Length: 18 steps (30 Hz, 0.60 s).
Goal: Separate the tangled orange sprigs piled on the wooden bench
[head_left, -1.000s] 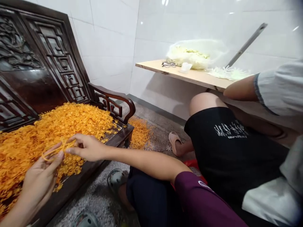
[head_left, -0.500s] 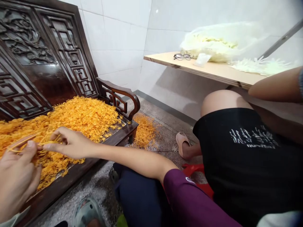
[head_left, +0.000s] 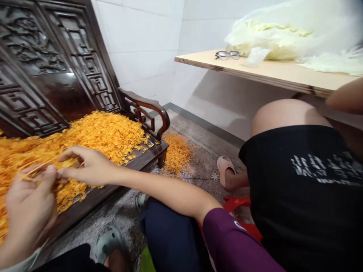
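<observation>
Glasses on a plywood shelf beside a plastic bag of pale shreds

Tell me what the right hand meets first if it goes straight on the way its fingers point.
The left hand comes first, at the orange strands pinched in its fingers, just ahead of the right hand. Depth is hard to judge from this view.

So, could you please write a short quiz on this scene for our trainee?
1. What are the left hand and right hand handling?
2. True or false: the glasses lie on the pale wooden shelf.
3. Does the smaller orange heap lie on the carved dark wood bench or on the floor?

Key: 1 thin orange strands; 2 true; 3 on the floor.
</observation>
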Motion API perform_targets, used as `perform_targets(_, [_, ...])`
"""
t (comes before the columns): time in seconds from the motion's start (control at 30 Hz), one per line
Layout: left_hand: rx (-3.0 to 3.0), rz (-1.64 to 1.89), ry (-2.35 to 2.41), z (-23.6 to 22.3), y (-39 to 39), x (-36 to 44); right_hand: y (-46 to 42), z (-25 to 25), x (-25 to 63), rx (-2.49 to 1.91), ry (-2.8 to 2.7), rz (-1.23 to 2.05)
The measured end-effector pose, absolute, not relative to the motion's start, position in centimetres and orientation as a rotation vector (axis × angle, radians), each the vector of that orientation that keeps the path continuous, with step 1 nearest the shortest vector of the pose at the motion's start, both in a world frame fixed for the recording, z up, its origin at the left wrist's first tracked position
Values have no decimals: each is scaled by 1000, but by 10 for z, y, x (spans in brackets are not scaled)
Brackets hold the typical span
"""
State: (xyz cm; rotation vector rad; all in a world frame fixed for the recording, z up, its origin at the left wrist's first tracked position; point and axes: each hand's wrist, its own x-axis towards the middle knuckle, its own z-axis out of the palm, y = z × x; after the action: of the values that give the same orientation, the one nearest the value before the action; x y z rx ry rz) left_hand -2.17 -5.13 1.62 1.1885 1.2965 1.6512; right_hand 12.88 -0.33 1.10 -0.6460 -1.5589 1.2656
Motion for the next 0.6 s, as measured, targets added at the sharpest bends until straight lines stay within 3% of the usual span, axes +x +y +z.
perform_targets(0.27, [1137,1693,1141,5,-43,-10,-6,13,138,-711,-1292,1416])
perform_targets(0.6, [1401,1430,1200,0,-30,-39,9,3,131,-692,-1281,1385])
